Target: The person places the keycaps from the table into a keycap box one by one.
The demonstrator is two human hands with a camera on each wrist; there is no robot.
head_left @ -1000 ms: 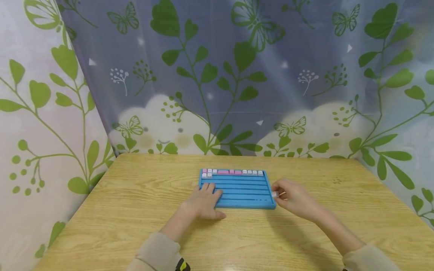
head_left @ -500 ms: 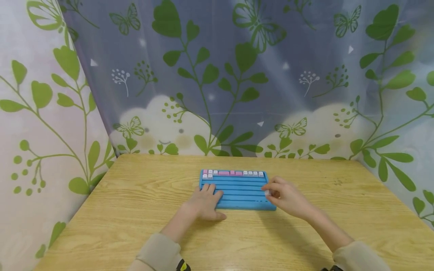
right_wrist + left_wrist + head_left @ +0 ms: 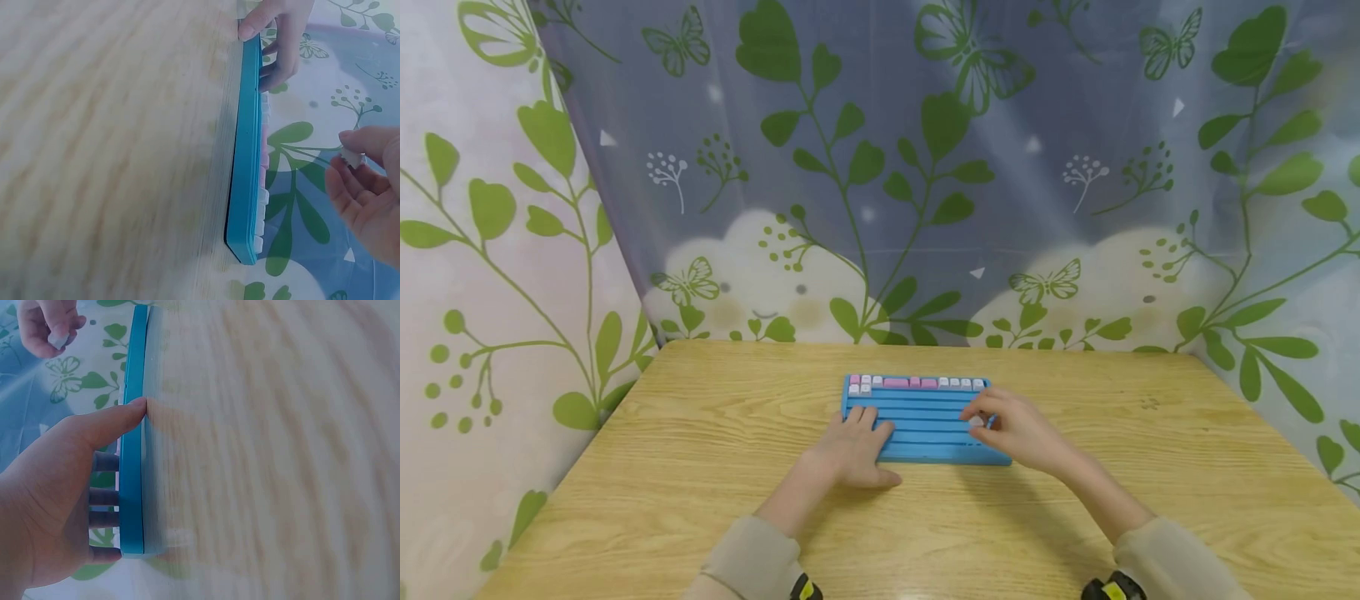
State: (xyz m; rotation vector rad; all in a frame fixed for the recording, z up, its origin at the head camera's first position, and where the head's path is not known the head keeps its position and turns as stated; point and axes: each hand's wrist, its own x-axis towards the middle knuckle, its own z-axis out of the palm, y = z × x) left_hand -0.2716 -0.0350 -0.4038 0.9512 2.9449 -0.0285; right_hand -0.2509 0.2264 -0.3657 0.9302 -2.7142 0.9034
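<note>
A blue keycap tray [image 3: 917, 425] with long parallel slots lies on the table. Along its back row stand white and pink keycaps [image 3: 895, 383], and two white ones [image 3: 860, 390] sit in the second row at the left. My left hand [image 3: 853, 454] rests over the tray's front left part, fingers spread and straight; in the left wrist view its thumb [image 3: 128, 419] lies at the front edge. My right hand [image 3: 1026, 433] is over the tray's right side, pinching a white keycap [image 3: 976, 422] between thumb and fingers. The right wrist view shows this keycap [image 3: 352, 156] raised above the tray.
The wooden table [image 3: 700, 500] extends around the tray on all sides. A printed curtain [image 3: 880, 167] with leaves, butterflies and clouds hangs behind it. Black straps with yellow marks [image 3: 1112, 587] show at the wrists.
My right hand has moved left with the white keycap, from beside the tray's right edge to over its right part. My left hand has stayed in place on the tray.
</note>
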